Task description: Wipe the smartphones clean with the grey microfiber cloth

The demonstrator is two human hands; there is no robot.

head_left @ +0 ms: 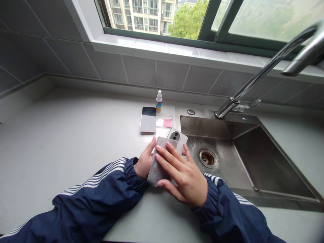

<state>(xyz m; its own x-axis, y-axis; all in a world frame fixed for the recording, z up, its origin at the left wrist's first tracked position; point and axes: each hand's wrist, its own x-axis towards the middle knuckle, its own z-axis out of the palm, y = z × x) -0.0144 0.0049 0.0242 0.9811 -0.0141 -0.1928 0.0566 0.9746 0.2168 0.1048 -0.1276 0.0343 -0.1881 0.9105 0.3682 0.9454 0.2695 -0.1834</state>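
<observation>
My left hand (145, 162) is closed around a white smartphone (182, 139), holding it from beneath with the thumb along one side. The phone's back faces up, its round dark camera module showing. A grey cleaning cloth (162, 165) with zigzag edges covers much of that back. My right hand (184, 175) lies on the cloth, fingers outstretched and slightly spread. Further back on the counter is a second phone (148, 119), dark at the top with a light reflection. Beside it lie a clear phone case (160, 117) with a pink label (167, 123) and a small white-capped spray bottle (159, 101).
To the right is a stainless steel sink (273, 158) with a round drain (208, 158). A chrome faucet (263, 72) arches over its back edge. The pale countertop (63, 135) stretches left; a tiled wall and window sill (157, 47) bound the back.
</observation>
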